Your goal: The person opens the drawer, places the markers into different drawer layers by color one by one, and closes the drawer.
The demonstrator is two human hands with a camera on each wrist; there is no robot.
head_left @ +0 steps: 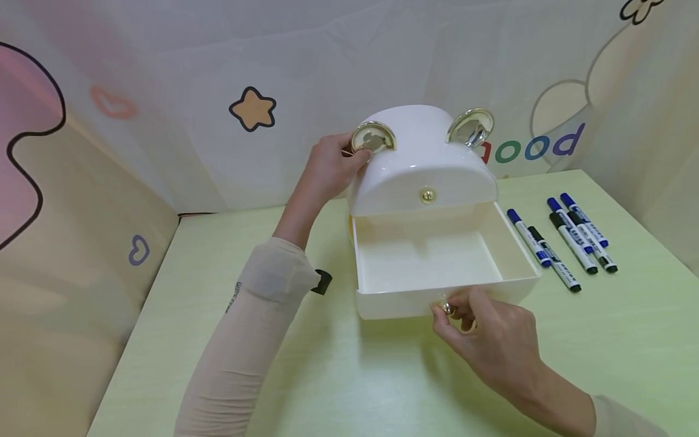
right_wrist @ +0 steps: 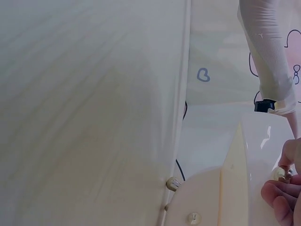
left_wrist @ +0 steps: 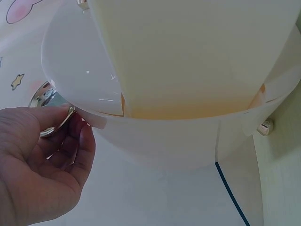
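Observation:
A glossy white storage box (head_left: 420,136) with a rounded top stands on the table, its drawer (head_left: 395,304) pulled out toward me. Two gold-rimmed ears stick up from the top, a left ear (head_left: 374,137) and a right ear (head_left: 471,126). My left hand (head_left: 333,169) pinches the left ear between thumb and fingers, as the left wrist view also shows. With thumb and fingertips, my right hand (head_left: 494,340) grips the small gold knob (head_left: 448,308) on the drawer's front. A second gold knob (head_left: 428,195) sits on the box's upper front.
Several blue and black markers (head_left: 582,233) lie in two groups right of the box on the pale green table (head_left: 235,255). A printed cloth wall (head_left: 327,54) rises close behind the box and along both sides.

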